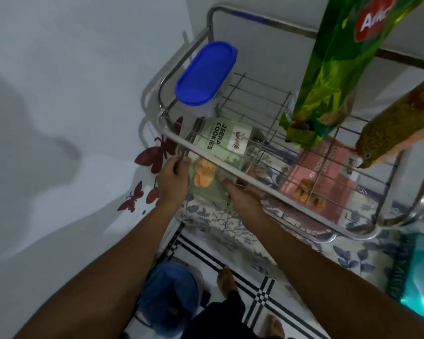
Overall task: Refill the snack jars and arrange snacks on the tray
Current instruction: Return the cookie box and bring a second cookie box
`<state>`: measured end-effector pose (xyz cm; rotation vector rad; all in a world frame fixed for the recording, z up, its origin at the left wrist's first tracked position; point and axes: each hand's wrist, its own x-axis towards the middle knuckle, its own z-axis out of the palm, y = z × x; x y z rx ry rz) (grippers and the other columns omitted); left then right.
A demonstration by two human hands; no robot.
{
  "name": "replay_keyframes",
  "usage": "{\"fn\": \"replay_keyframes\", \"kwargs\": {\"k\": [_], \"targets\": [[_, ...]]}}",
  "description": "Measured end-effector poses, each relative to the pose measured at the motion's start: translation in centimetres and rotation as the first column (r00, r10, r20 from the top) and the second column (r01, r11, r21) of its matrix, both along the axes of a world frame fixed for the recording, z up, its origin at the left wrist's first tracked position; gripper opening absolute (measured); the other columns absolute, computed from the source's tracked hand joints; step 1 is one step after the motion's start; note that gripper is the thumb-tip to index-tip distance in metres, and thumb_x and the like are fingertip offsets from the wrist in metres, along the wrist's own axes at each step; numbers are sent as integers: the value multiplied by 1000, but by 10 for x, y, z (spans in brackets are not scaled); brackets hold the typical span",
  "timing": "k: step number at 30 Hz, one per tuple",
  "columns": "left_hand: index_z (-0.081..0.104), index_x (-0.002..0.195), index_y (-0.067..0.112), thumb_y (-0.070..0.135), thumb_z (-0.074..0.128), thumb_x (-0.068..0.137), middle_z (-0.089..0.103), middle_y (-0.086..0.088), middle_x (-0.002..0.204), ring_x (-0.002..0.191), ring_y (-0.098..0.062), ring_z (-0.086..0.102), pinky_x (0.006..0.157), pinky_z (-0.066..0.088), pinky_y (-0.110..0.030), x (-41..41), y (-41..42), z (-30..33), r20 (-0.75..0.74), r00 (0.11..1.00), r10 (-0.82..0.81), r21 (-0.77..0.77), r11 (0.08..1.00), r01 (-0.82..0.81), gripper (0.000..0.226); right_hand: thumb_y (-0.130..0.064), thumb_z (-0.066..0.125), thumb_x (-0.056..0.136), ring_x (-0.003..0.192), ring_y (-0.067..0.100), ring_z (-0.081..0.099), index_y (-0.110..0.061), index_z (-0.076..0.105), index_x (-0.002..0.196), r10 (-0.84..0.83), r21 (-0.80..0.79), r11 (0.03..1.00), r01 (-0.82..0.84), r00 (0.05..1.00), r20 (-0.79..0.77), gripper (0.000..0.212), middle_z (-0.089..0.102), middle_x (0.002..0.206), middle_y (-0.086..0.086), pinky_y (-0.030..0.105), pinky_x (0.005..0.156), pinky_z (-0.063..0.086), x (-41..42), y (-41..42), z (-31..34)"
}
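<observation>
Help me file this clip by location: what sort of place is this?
Probably a home kitchen or pantry corner. A steel wire rack against a white wall holds a jeera cookies pack, a pink cookie pack and a blue-lidded container, above tiled floor.

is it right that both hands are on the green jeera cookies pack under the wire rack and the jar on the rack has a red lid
Not quite: the lid is blue, not red. The head view shows the jar with a blue lid standing on the wire rack. The rest holds: the left hand and right hand are both on the green jeera cookies pack beneath the rack.
</observation>
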<state>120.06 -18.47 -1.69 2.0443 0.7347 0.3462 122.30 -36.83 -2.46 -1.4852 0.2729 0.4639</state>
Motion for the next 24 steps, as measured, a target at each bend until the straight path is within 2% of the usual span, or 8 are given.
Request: {"fn": "replay_keyframes", "kwargs": {"k": [2,5,10,13,15,18,21,24], "targets": [[65,100,29,43,55,103,62,14,84,75,15,56,58,36,-3,-33,-10,1,5,998,62,-2,998,-62,18,-37,82,83,98,9,68,-33,59,121,85,-21,996,-86,996,-11,45,68,123,1,22,73,59,-18,-8,-1],[68,104,25,44,55,103,65,13,88,81,3,59,70,45,-18,-83,-32,3,30,984,175,-19,984,-174,23,-26,83,83,113,22,66,-25,42,148,183,30,983,-183,983,12,76,64,132,2,43,94,58,-48,-26,6],[67,98,32,45,57,102,66,12,84,74,5,58,61,41,-7,-194,-97,19,111,922,372,-26,928,-371,17,-17,82,83,100,17,70,-34,52,129,379,94,918,-384,923,69,57,71,117,-1,26,70,62,-118,-70,18],[65,96,32,44,57,102,67,11,85,73,6,60,60,43,-8,-269,-151,32,169,863,476,-28,878,-478,15,-39,86,78,97,13,73,-28,53,132,503,109,855,-507,862,66,64,71,118,-3,26,70,61,-165,-101,26],[63,95,34,46,58,102,69,7,90,77,1,64,64,48,-16,-320,-184,38,193,825,531,-42,845,-534,14,-51,83,77,94,13,74,-24,56,130,573,110,810,-576,817,64,65,71,120,0,28,74,62,-196,-116,34],[64,97,32,45,59,101,71,3,93,85,-15,69,70,55,-32,-393,-227,47,193,793,578,-30,811,-584,14,-52,79,82,91,14,75,-23,61,123,678,110,724,-681,732,66,54,73,116,3,33,76,63,-245,-134,46],[64,91,36,44,59,101,73,7,84,77,-6,71,64,58,-27,-451,-255,61,198,733,650,-54,754,-654,14,-55,77,82,89,13,75,-17,57,127,755,46,649,-760,650,91,62,72,115,2,28,67,61,-291,-141,58],[67,97,32,45,61,100,73,11,86,80,-3,71,67,56,-23,-523,-278,81,206,619,758,-64,641,-765,15,-53,76,84,85,11,75,-16,57,122,841,22,526,-850,524,134,57,72,110,1,23,63,59,-353,-139,89]]}}
